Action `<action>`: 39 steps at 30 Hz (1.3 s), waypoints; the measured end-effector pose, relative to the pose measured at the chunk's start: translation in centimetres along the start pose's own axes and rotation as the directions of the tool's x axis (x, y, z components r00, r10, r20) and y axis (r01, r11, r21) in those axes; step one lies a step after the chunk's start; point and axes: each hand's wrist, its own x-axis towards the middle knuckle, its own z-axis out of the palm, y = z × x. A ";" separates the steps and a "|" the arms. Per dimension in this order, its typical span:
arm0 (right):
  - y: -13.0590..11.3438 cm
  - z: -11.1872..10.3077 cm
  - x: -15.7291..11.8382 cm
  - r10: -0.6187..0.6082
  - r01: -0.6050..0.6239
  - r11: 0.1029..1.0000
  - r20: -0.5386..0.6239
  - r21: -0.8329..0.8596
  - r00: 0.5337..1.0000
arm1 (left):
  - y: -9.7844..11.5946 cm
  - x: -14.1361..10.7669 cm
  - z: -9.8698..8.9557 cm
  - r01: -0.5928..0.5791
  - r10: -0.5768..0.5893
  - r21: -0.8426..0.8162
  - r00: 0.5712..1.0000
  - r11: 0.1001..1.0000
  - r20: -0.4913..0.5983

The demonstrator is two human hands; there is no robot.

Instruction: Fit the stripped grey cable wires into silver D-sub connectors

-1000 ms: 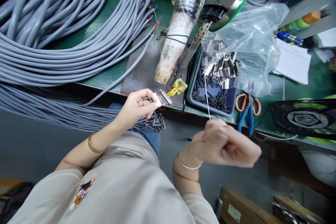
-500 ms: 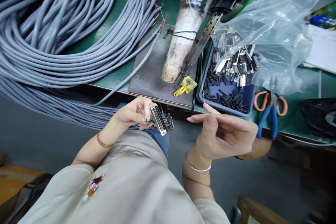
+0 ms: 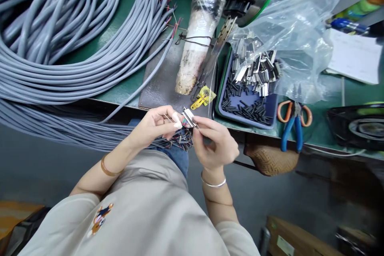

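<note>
A metal multi-pin D-sub connector (image 3: 189, 117) is held between my two hands over the bench's front edge. My left hand (image 3: 157, 123), a white wrap on one finger, is closed around the coloured wires behind the connector. A thin pale strand pokes out by its fingers. My right hand (image 3: 214, 141) pinches the connector's right end between thumb and fingers. Just below hangs a cluster of wired cable ends (image 3: 180, 140), too small to make out singly. A thin wire (image 3: 211, 88) runs down from above toward my right hand; whether the fingers hold it is hidden.
Grey cables (image 3: 90, 70) cover the left side. A soldering iron (image 3: 219, 46) points down beside a wrapped hose (image 3: 192, 56), above a yellow clip (image 3: 200, 101). A blue tray (image 3: 247, 106) holds connectors and black tubes. Blue-handled pliers (image 3: 294, 122) lie to its right.
My right hand has moved left to the connector and now grips it. The connector has turned and risen slightly in my left hand. The whole view has shifted a little.
</note>
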 end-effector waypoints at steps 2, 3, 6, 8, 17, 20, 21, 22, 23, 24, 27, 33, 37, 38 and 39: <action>0.2 0.4 0.0 0.060 -0.060 0.998 0.020 0.015 0.998 | -0.2 0.2 0.4 -0.036 0.039 0.037 0.996 0.999 -0.086; 0.3 0.6 0.0 0.087 -0.088 0.995 0.024 0.037 0.996 | -0.3 0.4 0.6 -0.050 0.056 0.055 0.991 0.997 -0.123; 0.5 1.0 0.0 0.135 -0.137 0.989 0.031 0.049 0.990 | -0.5 0.8 1.1 -0.092 0.116 0.128 0.974 0.988 -0.196; 0.6 1.1 0.1 0.140 -0.141 0.989 0.032 0.031 0.990 | -0.5 1.0 1.5 -0.136 0.183 0.198 0.953 0.971 -0.241; 1.1 1.7 0.7 0.221 -0.221 0.971 0.018 0.085 0.975 | -0.4 1.8 2.7 -0.252 0.440 0.498 0.845 0.830 -0.305; 1.3 1.8 0.9 0.221 -0.220 0.970 0.003 0.100 0.975 | -0.4 1.9 3.0 -0.250 0.474 0.562 0.829 0.788 -0.296; 1.3 1.8 1.0 0.218 -0.217 0.971 0.000 0.100 0.976 | -0.3 1.9 3.0 -0.248 0.480 0.576 0.827 0.779 -0.293; 1.4 1.8 1.1 0.216 -0.215 0.972 0.000 0.100 0.976 | -0.3 1.9 3.1 -0.247 0.486 0.588 0.824 0.770 -0.291; 1.4 1.8 1.2 0.214 -0.213 0.972 -0.001 0.100 0.977 | -0.2 2.0 3.1 -0.244 0.489 0.598 0.823 0.763 -0.288; 1.5 1.8 1.3 0.213 -0.211 0.972 -0.003 0.101 0.977 | -0.2 2.0 3.1 -0.240 0.491 0.607 0.822 0.757 -0.288; 1.6 1.8 1.6 0.207 -0.205 0.973 -0.007 0.110 0.978 | -0.1 2.0 3.1 -0.235 0.498 0.623 0.818 0.746 -0.288; 1.3 1.7 2.6 0.163 -0.161 0.983 -0.015 0.091 0.986 | 0.2 2.1 3.3 -0.266 0.533 0.626 0.796 0.733 -0.286; 1.2 1.6 2.8 0.159 -0.158 0.985 -0.012 0.075 0.987 | 0.4 2.0 3.3 -0.259 0.524 0.633 0.806 0.730 -0.274; 1.3 1.5 2.7 0.160 -0.159 0.984 -0.011 0.078 0.987 | 0.4 1.9 3.3 -0.253 0.516 0.638 0.814 0.728 -0.266; 1.3 1.5 2.7 0.161 -0.160 0.984 -0.009 0.079 0.987 | 0.4 1.9 3.2 -0.246 0.508 0.645 0.823 0.724 -0.255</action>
